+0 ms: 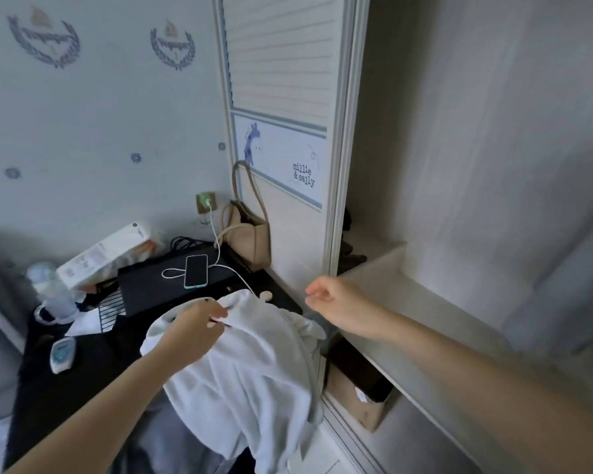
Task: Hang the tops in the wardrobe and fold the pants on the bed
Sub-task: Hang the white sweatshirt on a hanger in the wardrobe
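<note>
A white top (247, 378) hangs in loose folds from my left hand (194, 331), which pinches its upper edge in front of the black bedside table. My right hand (326, 297) is held out to the right of the top, fingers loosely curled and holding nothing, just before the edge of the wardrobe door (336, 213). The open wardrobe (476, 165) fills the right side, with a pale shelf (391, 302) inside it. No hanger or rail shows clearly in this view.
A black bedside table (83, 371) holds a black box with a phone (196, 271) charging on it, a white carton, a bottle and a small device. A beige bag (250, 234) leans against the wardrobe side. A cardboard box (360, 401) sits under the shelf.
</note>
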`<state>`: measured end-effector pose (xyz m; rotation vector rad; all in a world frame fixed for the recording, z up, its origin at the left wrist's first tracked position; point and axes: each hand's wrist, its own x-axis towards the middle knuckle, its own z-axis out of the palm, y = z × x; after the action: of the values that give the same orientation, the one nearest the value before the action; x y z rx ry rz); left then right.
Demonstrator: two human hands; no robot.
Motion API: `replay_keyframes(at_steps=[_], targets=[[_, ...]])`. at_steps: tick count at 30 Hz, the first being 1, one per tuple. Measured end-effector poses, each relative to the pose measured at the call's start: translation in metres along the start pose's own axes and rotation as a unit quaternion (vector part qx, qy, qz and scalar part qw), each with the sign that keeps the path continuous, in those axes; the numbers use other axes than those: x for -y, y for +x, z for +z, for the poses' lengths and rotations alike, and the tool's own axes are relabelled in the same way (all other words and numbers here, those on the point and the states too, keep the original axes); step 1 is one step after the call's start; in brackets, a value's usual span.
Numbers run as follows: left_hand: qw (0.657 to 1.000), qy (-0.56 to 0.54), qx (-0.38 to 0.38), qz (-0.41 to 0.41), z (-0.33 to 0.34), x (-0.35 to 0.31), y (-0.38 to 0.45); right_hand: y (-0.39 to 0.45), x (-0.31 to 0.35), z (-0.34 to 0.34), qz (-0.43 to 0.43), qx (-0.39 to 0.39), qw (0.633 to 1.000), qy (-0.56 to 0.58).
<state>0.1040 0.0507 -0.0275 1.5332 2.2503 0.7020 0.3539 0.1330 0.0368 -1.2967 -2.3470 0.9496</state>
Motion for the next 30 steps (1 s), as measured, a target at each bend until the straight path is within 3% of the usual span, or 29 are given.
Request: replay_keyframes(at_steps=[5,7,10,12,17,20,23,27,30], targets=[[0.99,0.046,-0.016,-0.132,0.0,0.083,0.004,0.032,0.022,0.053,0.004,0.065,0.998,-0.026],[0.978,-0.054,-0.047,-0.194,0.004,0.103,0.007,0.049,0.028,0.072,0.019,0.071,0.996,-0.043],[0.912,-0.254,-0.073,-0.314,0.008,0.122,0.014,0.08,0.029,0.101,0.067,0.058,0.994,-0.059],[0.887,-0.29,-0.059,-0.356,0.012,0.138,0.023,0.097,0.026,0.118,0.091,0.031,0.993,-0.072],[0.872,-0.331,-0.03,-0.359,0.012,0.16,0.042,0.124,0.016,0.145,0.119,0.048,0.988,-0.081],[0.832,-0.417,-0.02,-0.365,0.009,0.162,0.047,0.114,0.017,0.144,0.061,0.076,0.992,-0.078],[0.791,-0.488,-0.02,-0.369,0.004,0.157,0.052,0.077,0.03,0.135,-0.031,0.077,0.997,0.004],[0.761,-0.547,-0.005,-0.349,-0.002,0.135,0.061,0.03,0.044,0.13,-0.093,0.172,0.98,0.032],[0.756,-0.568,0.059,-0.32,-0.012,0.111,0.065,0.013,0.045,0.134,-0.136,0.183,0.974,0.011]])
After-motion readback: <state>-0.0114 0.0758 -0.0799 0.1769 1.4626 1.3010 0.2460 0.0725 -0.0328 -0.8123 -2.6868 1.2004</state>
